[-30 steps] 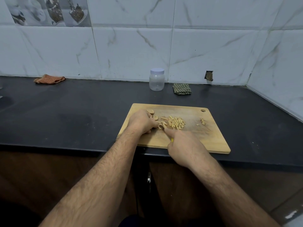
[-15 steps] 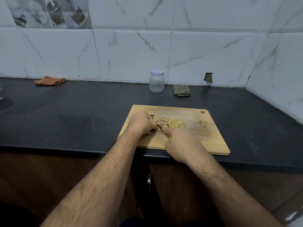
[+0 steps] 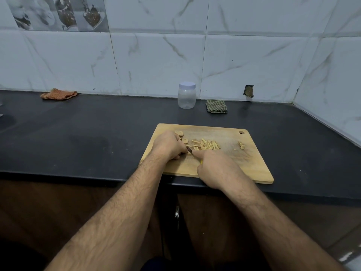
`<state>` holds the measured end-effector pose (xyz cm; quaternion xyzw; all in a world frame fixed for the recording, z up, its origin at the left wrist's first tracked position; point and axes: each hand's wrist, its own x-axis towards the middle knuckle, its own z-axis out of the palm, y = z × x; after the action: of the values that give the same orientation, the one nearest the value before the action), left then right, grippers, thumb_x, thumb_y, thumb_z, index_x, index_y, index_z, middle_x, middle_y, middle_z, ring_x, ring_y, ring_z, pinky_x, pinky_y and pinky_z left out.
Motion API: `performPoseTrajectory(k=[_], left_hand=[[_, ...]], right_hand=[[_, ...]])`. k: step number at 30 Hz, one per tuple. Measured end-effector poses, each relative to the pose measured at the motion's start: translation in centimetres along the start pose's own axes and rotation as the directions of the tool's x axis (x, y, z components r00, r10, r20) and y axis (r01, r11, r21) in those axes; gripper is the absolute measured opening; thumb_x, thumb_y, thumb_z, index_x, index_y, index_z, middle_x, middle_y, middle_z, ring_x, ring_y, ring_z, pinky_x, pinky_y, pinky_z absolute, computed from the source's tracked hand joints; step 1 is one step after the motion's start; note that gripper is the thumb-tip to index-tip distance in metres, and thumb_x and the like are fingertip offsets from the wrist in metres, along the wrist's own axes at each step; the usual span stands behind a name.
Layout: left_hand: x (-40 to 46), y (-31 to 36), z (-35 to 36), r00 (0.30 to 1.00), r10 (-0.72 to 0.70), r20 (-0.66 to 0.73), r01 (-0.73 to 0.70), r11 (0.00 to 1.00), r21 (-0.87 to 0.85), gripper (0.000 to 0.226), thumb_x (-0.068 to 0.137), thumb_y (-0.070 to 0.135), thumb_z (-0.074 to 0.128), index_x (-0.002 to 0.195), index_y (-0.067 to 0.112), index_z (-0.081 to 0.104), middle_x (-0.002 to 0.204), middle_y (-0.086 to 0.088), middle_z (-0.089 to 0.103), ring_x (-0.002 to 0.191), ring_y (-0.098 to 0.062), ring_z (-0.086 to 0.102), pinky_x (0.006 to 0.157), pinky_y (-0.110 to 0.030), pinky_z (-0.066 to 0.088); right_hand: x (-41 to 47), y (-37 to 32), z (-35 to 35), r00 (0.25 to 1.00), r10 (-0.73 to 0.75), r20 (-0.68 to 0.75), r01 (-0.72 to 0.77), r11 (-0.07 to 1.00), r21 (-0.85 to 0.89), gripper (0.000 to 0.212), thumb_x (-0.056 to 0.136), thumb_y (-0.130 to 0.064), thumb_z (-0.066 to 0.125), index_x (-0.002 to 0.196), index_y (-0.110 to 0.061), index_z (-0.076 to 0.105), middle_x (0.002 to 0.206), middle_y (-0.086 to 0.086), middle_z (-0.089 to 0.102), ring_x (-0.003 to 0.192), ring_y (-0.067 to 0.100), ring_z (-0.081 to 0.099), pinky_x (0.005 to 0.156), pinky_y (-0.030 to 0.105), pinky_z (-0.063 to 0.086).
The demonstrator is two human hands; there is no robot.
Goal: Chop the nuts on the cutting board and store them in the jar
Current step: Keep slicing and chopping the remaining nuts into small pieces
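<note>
While the left hand (image 3: 169, 146) pins a nut and the right hand (image 3: 216, 169) grips the knife, nuts (image 3: 207, 144) lie mid-board (image 3: 224, 167), light, brittle, prone to scatter, best scooped together.

You face a black stone tabletop (image 3: 78, 133) that runs along the back wall and turns the corner on your right. The wall behind it (image 3: 156, 61) is clad in large white marble-look tiles with grey veining; at the upper left sits a decorative tile (image 3: 58, 13) printed with cups and spoons. A small rough hole (image 3: 248, 91) breaks the tile just above the tabletop, right of centre. An orange cloth (image 3: 58, 94) lies against the wall far left, and a folded green checked cloth (image 3: 216, 106) lies near the hole. Below the tabletop's front edge you see dark brown wooden cabinet doors (image 3: 48, 202). The light is cool and dim.
</note>
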<state>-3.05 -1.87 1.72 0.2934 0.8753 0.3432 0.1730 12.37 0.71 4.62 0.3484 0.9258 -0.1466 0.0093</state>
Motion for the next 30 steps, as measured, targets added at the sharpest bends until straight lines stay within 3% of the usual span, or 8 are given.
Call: performPoseTrajectory(k=[5,8,13,17,24,27,30], left_hand=[[-0.2,0.2,0.0,1.000,-0.001,-0.009,0.001,1.000,0.018,0.007,0.084,0.021,0.069,0.083,0.015,0.072,0.055,0.004,0.060,0.049,-0.012,0.054,0.053,-0.022,0.043],[-0.3,0.2,0.0,1.000,0.002,-0.019,-0.002,1.000,0.019,0.010,0.083,0.021,0.069,0.088,0.014,0.073,0.060,0.003,0.063,0.051,-0.013,0.055,0.057,-0.022,0.046],[-0.3,0.1,0.0,1.000,0.004,-0.024,-0.004,1.000,0.014,0.011,0.082,0.020,0.069,0.089,0.014,0.075,0.062,0.003,0.065,0.051,-0.012,0.056,0.060,-0.023,0.048],[-0.2,0.1,0.1,1.000,0.011,-0.023,-0.010,1.000,0.017,0.012,0.082,0.020,0.069,0.089,0.013,0.076,0.063,0.003,0.065,0.051,-0.012,0.055,0.065,-0.026,0.051],[-0.3,-0.1,0.1,0.999,0.030,-0.030,-0.030,0.999,0.013,0.010,0.082,0.021,0.069,0.085,0.013,0.074,0.056,0.002,0.062,0.049,-0.012,0.054,0.057,-0.023,0.047],[-0.2,-0.6,0.0,0.998,0.063,-0.029,-0.064,0.998,-0.020,0.010,0.085,0.019,0.070,0.086,0.010,0.074,0.060,0.001,0.065,0.054,-0.011,0.056,0.066,-0.028,0.051],[-0.4,-1.3,-0.1,0.993,0.114,-0.020,-0.115,0.991,-0.061,0.008,0.086,0.019,0.070,0.080,0.013,0.073,0.056,0.005,0.063,0.053,-0.007,0.053,0.062,-0.025,0.045]], right_hand=[[-1.0,0.7,0.5,1.000,-0.006,-0.022,0.006,1.000,-0.010,0.072,0.093,-0.003,0.045,0.152,-0.041,0.030,0.143,0.004,0.052,0.124,0.023,0.052,0.096,0.035,0.051],[-1.6,1.4,0.8,0.999,0.001,-0.044,0.000,1.000,0.020,0.073,0.092,-0.003,0.046,0.151,-0.043,0.032,0.144,0.004,0.050,0.120,0.022,0.055,0.091,0.037,0.054],[-2.2,1.9,1.1,0.999,0.001,-0.052,0.000,1.000,0.018,0.073,0.092,-0.003,0.048,0.151,-0.044,0.031,0.149,0.002,0.046,0.127,0.022,0.049,0.093,0.038,0.053],[-1.6,1.5,1.1,0.997,0.007,-0.079,-0.005,1.000,0.029,0.073,0.091,-0.001,0.046,0.150,-0.042,0.033,0.144,0.003,0.051,0.117,0.022,0.057,0.086,0.036,0.056],[-0.8,1.4,1.0,0.994,0.029,-0.103,-0.023,0.998,0.059,0.067,0.092,-0.006,0.046,0.150,-0.039,0.036,0.141,0.002,0.054,0.121,0.021,0.055,0.089,0.031,0.050],[-1.0,1.5,0.8,0.994,0.036,-0.106,-0.028,0.997,0.075,0.066,0.093,-0.007,0.047,0.151,-0.037,0.035,0.143,0.003,0.052,0.122,0.020,0.054,0.094,0.033,0.051],[-1.3,1.4,0.8,0.991,0.017,-0.129,-0.006,0.996,0.084,0.064,0.093,-0.010,0.046,0.150,-0.037,0.037,0.137,0.002,0.056,0.118,0.021,0.054,0.090,0.032,0.050]])
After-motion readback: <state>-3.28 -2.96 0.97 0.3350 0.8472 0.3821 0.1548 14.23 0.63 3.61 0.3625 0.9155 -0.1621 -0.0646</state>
